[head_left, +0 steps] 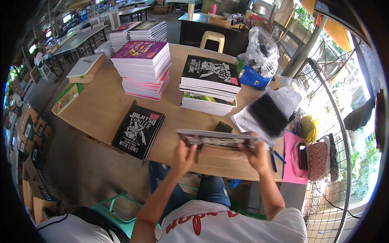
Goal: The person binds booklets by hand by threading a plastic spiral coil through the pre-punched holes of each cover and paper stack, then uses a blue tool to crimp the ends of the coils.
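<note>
Between my two hands is a notebook (215,140), held tilted so that its pale page edge faces up and its dark printed cover shows narrowly. My left hand (186,154) grips its left end, thumb on the cover. My right hand (254,149) is closed on the right end. Beneath it a brown wooden block (222,158) lies at the table's near edge; whether they touch cannot be told. To the left lies a black spiral-bound notebook (138,132) with a white figure on its cover. Beyond my hands stands a pile of black-covered notebooks (209,85).
Purple-topped notebooks (142,65) are piled at the far left of the wooden table (93,113). Black plastic coils (267,114) lie on bubble wrap at right, near blue scissors (276,160) and a pink sheet (292,162). A blue pack (254,78) sits behind. Wire mesh borders the right.
</note>
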### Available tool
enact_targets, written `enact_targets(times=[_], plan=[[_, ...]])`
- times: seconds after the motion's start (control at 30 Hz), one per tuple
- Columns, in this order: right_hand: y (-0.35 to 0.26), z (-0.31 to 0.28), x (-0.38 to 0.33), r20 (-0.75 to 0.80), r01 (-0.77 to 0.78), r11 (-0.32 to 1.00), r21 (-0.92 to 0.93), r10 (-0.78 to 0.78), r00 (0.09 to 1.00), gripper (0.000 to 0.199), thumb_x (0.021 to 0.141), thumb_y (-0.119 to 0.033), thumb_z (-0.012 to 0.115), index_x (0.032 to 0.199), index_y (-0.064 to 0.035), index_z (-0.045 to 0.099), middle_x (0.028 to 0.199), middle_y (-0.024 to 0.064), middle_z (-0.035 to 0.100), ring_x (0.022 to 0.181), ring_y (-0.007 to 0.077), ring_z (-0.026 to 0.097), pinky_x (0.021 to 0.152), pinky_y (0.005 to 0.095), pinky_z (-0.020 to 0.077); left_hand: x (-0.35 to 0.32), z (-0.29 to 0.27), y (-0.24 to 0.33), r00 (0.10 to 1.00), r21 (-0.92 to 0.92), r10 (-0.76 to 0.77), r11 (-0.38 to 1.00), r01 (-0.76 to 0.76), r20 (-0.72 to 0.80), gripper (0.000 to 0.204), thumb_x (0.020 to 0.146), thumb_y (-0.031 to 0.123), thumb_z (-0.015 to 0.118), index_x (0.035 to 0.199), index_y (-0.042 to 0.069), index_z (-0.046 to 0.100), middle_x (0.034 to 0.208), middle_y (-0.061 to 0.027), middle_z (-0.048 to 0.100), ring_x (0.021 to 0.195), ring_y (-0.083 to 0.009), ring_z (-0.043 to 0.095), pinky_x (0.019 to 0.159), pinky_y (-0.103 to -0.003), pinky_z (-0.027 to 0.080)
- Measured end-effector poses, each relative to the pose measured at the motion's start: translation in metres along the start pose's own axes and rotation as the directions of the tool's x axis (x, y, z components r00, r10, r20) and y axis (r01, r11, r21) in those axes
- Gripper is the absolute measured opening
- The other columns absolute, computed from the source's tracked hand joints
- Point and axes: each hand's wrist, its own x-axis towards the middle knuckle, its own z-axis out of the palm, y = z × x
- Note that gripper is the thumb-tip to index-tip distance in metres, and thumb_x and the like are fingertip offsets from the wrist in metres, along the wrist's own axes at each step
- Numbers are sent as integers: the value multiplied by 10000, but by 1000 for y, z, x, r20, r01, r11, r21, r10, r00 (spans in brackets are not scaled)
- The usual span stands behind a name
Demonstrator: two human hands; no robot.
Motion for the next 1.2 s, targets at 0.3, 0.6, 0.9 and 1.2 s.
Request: enact_targets(times=[0.3,0.6,0.9,1.2], plan=[[91,49,-79,-35,-293,749,594,387,921,609,833,-38,805,1331,2,457,1182,111,659,1063,182,650,973,337,502,1,37,-24,992,-41,54,998,-50,114,827,1006,353,585,1577,-18,114,1587,-226,278,1477,-319,253,1200,-410,214],[58,59,-63,-155,-65,768,637,210,965,466,896,-69,752,1269,3,481,1202,106,652,1076,206,645,943,330,502,10,58,97,815,839,439,209,-502,379,722,953,417,631,1552,126,352,1528,-136,412,1391,-307,415,1152,-676,125],[155,-23,19,-100,51,774,-631,-146,984,245,809,11,706,1041,-47,654,1032,154,620,891,339,614,779,382,509,28,111,97,731,684,467,306,-662,498,614,873,279,705,1452,190,519,1421,-76,512,1301,-247,509,1153,-572,247],[48,-75,1,30,79,995,-62,-77,997,233,871,28,689,1094,-22,737,878,137,683,796,241,651,694,334,508,34,118,86,720,609,524,407,-681,455,182,855,145,721,1033,158,684,884,16,650,816,-197,628,825,-377,421]])
